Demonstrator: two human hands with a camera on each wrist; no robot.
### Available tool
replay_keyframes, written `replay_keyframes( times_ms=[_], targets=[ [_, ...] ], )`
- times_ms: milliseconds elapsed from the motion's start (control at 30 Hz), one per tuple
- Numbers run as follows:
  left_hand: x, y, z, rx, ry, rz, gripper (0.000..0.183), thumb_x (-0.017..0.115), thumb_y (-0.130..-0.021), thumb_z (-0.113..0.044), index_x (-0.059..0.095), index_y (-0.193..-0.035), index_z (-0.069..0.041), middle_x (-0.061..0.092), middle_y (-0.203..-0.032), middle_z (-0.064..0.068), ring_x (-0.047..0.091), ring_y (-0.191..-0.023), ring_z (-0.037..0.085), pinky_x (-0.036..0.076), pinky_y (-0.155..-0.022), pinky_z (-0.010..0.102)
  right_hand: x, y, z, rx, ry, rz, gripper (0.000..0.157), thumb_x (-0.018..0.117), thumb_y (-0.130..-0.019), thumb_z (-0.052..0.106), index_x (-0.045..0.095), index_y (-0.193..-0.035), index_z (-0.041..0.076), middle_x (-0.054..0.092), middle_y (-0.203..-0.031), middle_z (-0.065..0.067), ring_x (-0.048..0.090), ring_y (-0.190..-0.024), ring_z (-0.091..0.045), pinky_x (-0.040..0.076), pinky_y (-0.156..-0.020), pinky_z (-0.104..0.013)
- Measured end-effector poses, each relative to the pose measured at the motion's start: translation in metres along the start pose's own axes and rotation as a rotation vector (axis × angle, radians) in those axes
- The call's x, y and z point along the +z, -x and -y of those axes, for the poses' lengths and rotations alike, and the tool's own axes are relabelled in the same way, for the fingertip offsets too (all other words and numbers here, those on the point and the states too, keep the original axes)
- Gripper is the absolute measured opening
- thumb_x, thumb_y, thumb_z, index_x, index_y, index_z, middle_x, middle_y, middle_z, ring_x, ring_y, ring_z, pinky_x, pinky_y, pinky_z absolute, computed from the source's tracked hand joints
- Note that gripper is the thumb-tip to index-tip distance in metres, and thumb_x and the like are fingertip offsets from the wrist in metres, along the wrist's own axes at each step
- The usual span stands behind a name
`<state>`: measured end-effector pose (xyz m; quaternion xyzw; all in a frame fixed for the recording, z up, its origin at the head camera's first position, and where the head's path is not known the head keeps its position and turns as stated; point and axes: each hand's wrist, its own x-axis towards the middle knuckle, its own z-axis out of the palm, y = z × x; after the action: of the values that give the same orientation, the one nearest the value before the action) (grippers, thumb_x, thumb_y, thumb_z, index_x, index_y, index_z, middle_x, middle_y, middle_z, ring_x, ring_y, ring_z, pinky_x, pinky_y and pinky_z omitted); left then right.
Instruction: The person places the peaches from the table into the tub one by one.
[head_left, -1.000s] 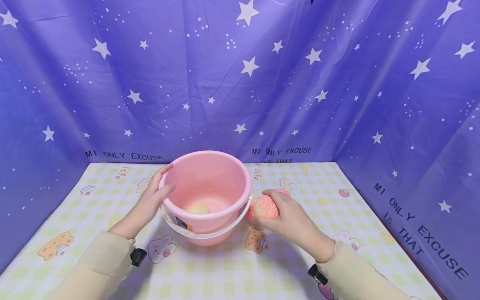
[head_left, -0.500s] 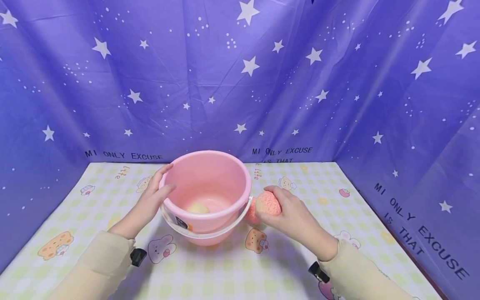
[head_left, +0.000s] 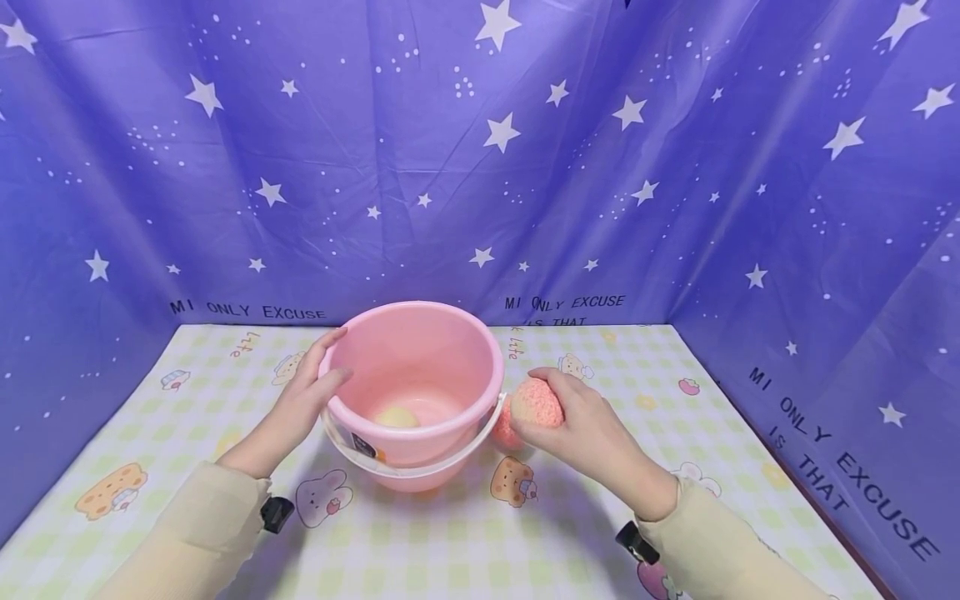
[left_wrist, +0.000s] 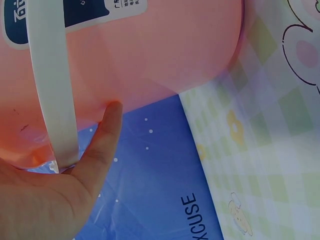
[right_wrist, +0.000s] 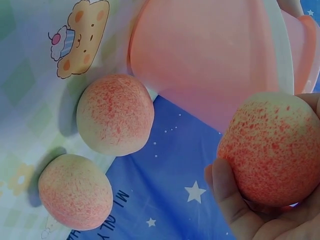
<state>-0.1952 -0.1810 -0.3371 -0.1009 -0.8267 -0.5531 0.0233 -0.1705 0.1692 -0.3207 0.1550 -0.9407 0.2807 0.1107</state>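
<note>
A pink bucket (head_left: pixel 416 342) with a white handle (head_left: pixel 442 462) stands upright on the table. My left hand (head_left: pixel 303 396) grips its left rim, thumb over the edge and fingers along the outside. Just right of the bucket, my right hand (head_left: pixel 592 437) holds a peach (head_left: pixel 537 403), speckled red over cream, raised off the table. In the right wrist view, two more peaches (right_wrist: pixel 115 115) lie on the tablecloth; only one shows partly in the head view, below the held one. Inside the bucket lies a pale yellowish round thing (head_left: pixel 396 416), its kind unclear.
A checked tablecloth (head_left: pixel 450 550) with cartoon prints covers the table. Purple-blue star curtains (head_left: pixel 420 125) enclose the back and both sides, close behind the bucket.
My right hand has lifted the peach from among the others and moved slightly right. Over the last half second it has hardly moved. The left hand and bucket have stayed put.
</note>
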Motion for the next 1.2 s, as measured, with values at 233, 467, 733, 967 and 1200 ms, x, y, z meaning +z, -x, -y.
replay_keyframes(
  times_ms=[233,467,733,967,1200],
  targets=[
    [0.0,-0.001,0.0,0.009,0.005,-0.005,0.067,0.045,-0.098,-0.028,0.017,-0.159,-0.017,0.007,-0.166,0.016,0.002,-0.152,0.041,0.005,-0.116,0.073,-0.004,0.0,0.002,-0.012,0.004,-0.013,0.058,0.076,-0.08,0.04,0.059,-0.129,0.013,0.067,-0.121,-0.013,0.066,-0.101,-0.028,0.059,-0.073,-0.039],
    [0.0,0.0,0.0,0.002,0.002,-0.002,0.067,0.045,-0.098,-0.028,0.016,-0.159,-0.018,0.006,-0.166,0.016,0.002,-0.152,0.041,0.006,-0.115,0.073,-0.008,-0.001,0.004,0.0,-0.004,-0.018,0.059,0.076,-0.08,0.041,0.058,-0.13,0.016,0.067,-0.122,-0.013,0.066,-0.098,-0.027,0.058,-0.069,-0.035],
    [0.0,0.0,0.0,0.004,0.002,-0.007,0.066,0.044,-0.099,-0.027,0.017,-0.159,-0.017,0.007,-0.166,0.015,0.003,-0.153,0.04,0.006,-0.116,0.072,-0.012,-0.002,0.005,-0.012,-0.019,-0.04,0.058,0.076,-0.08,0.042,0.058,-0.129,0.015,0.066,-0.122,-0.011,0.067,-0.098,-0.026,0.058,-0.07,-0.036],
    [0.0,-0.001,0.0,0.009,0.023,-0.005,0.066,0.044,-0.098,-0.025,0.018,-0.158,-0.016,0.007,-0.166,0.016,0.003,-0.153,0.039,0.006,-0.117,0.071,-0.016,-0.003,0.007,-0.007,-0.034,-0.049,0.058,0.076,-0.08,0.042,0.057,-0.129,0.018,0.067,-0.12,-0.01,0.067,-0.095,-0.024,0.058,-0.068,-0.034],
    [0.0,-0.001,0.0,0.009,0.014,-0.005,0.067,0.044,-0.098,-0.025,0.017,-0.159,-0.017,0.007,-0.166,0.015,0.003,-0.153,0.039,0.005,-0.117,0.071,-0.019,-0.005,0.008,0.001,-0.07,-0.048,0.057,0.077,-0.081,0.041,0.057,-0.129,0.019,0.068,-0.116,-0.009,0.066,-0.091,-0.021,0.056,-0.066,-0.03]
  ],
)
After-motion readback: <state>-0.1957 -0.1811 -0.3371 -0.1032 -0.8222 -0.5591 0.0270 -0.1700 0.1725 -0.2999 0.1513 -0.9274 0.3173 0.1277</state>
